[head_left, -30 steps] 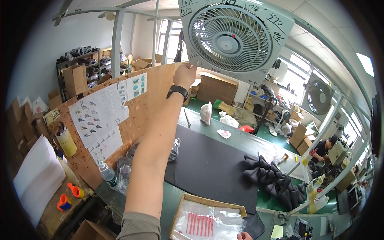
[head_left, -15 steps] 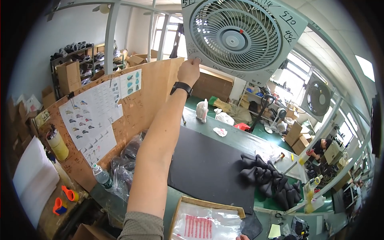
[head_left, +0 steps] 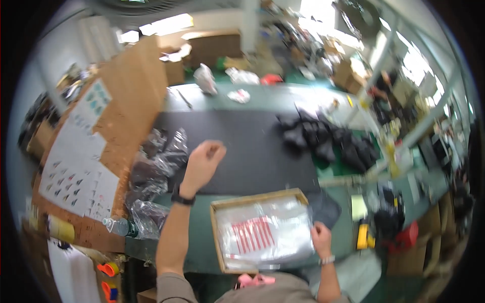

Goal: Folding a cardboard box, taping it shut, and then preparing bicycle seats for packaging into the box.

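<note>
My left hand point(head_left: 204, 164) hangs above the black mat point(head_left: 242, 146), its fingers curled in a loose fist. Nothing shows in it, though motion blurs the view. Close to me on the table is a shallow cardboard box point(head_left: 217, 246) holding flat clear plastic bags point(head_left: 290, 230) with red stripes. At the box's right side, my right hand point(head_left: 322, 238) has its fingers closed against the edge of the bags. Whatever lies between those fingers cannot be made out. Crumpled clear plastic point(head_left: 154, 169) lies left of my left hand.
A wooden board point(head_left: 124, 108) with pinned sheets stands at the left. Beside it lies a plastic bottle point(head_left: 120, 227). Black padded pieces point(head_left: 328, 136) are heaped right of the mat. A yellow tool point(head_left: 365, 235) sits at the right. A fan point(head_left: 146, 6) hangs at the top edge.
My left hand has come down from the fan's lower corner to above the mat. The view has tilted downward, bringing the whole box and my right hand into sight.
</note>
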`<state>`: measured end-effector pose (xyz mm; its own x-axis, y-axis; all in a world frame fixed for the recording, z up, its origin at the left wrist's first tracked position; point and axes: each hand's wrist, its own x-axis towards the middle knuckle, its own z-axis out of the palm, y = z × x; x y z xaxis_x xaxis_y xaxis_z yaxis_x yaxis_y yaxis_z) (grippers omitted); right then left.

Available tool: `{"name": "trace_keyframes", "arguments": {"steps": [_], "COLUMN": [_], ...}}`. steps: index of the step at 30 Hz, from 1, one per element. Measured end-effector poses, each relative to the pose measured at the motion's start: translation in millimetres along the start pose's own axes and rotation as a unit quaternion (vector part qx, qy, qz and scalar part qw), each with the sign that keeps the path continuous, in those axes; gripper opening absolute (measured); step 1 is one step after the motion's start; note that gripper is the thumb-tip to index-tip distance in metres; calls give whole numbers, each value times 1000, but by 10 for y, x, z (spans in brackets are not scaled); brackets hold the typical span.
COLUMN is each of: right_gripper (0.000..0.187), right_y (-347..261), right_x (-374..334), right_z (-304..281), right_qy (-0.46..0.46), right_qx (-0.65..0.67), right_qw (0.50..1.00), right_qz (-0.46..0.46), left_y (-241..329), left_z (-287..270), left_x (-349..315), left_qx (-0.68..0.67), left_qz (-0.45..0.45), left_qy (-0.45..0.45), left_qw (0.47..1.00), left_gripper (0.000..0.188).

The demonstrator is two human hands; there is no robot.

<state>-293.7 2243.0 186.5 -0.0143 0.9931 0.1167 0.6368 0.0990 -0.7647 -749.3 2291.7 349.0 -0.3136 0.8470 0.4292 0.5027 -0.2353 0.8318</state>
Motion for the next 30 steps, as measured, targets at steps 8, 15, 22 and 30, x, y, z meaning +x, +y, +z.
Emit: {"name": "trace_keyframes", "arguments": {"steps": [8, 15, 22, 30], "right_gripper": [31, 33, 34, 54], "right_y": [1057, 1358, 2283, 3502], "right_x": [-120, 275, 1255, 2106], "right_z": [-43, -177, -329, -70], "right_qy": [54, 11, -14, 3], "right_qx": [17, 46, 65, -59], "right_qw": [987, 986, 985, 995], "right_qz": [149, 160, 158, 81], "left_y": [-529, -156, 248, 617], "left_z": [1648, 2411, 3111, 3805], "left_x": [-2738, -2917, -2115, -391], "left_qx": [50, 145, 143, 143], "left_qz": [-156, -60, -63, -32], "left_qy": [-209, -291, -249, -206], "left_qw": [964, 944, 956, 967], "left_gripper": [28, 27, 22, 23]}}
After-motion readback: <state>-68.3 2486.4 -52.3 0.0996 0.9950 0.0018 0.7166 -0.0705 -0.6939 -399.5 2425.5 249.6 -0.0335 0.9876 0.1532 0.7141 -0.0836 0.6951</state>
